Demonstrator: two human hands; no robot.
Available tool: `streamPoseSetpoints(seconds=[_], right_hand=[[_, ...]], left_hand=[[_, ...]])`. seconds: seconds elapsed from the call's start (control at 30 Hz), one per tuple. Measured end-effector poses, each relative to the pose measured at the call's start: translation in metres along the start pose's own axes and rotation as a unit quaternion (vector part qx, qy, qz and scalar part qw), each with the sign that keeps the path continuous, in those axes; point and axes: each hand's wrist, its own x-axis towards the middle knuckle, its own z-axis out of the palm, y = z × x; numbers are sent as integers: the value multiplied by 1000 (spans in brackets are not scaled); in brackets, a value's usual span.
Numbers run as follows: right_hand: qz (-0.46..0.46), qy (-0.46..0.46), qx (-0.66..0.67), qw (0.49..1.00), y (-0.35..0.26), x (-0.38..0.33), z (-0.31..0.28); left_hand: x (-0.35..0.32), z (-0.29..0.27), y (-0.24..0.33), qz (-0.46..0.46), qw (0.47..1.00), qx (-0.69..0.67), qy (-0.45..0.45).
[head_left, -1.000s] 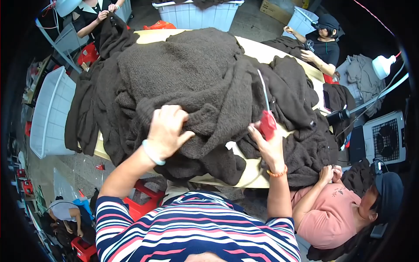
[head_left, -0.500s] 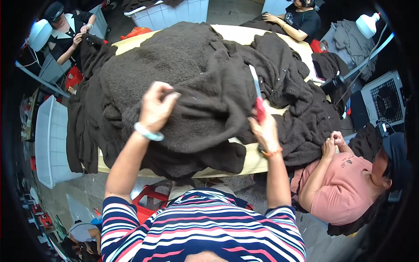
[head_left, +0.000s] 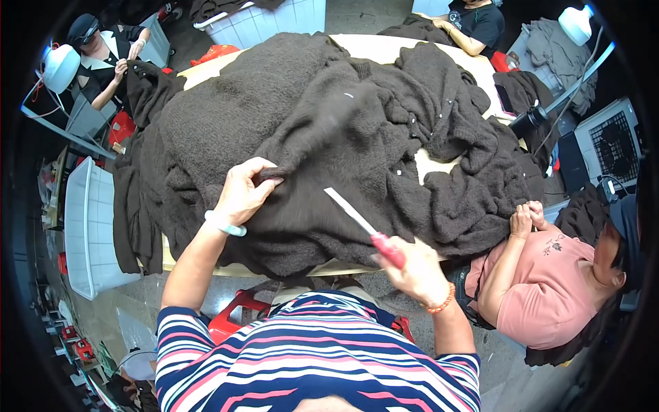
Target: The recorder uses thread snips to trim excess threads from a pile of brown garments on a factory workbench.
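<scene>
My left hand (head_left: 244,189) pinches a raised fold of a dark brown knit garment (head_left: 329,161) between thumb and fingers. The cloth lies spread and creased in front of me, with small pale specks on it. In my right hand (head_left: 415,275), near the table's front edge, is a red-handled tool with a long narrow metal blade (head_left: 350,211). Its blade points up and left over the garment, toward my left hand. Whether it is a knife or closed scissors I cannot make out.
More brown knitwear (head_left: 226,120) is heaped over the pale yellow table (head_left: 357,48). A person in pink (head_left: 549,288) sits close on my right; others work at the far corners. Lamps (head_left: 575,26) stand at both sides. A white bin (head_left: 93,226) is at left, a red stool (head_left: 230,316) below.
My right hand has swung down toward me, turning the blade from upright to leftward. My left hand has moved slightly down, and the garment's near part has shifted and spread flatter.
</scene>
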Motion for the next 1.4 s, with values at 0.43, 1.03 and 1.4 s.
streamPoseSetpoints(seconds=[0.43,1.03,1.4], right_hand=[[-44,-67,-7,997,-44,55,9],[-62,-101,12,993,-39,53,14],[-3,39,35,999,-8,38,12]], left_hand=[[-13,-22,-34,-98,986,-135,-9],[-14,-24,-14,8,998,-19,52],[22,19,9,222,867,441,68]])
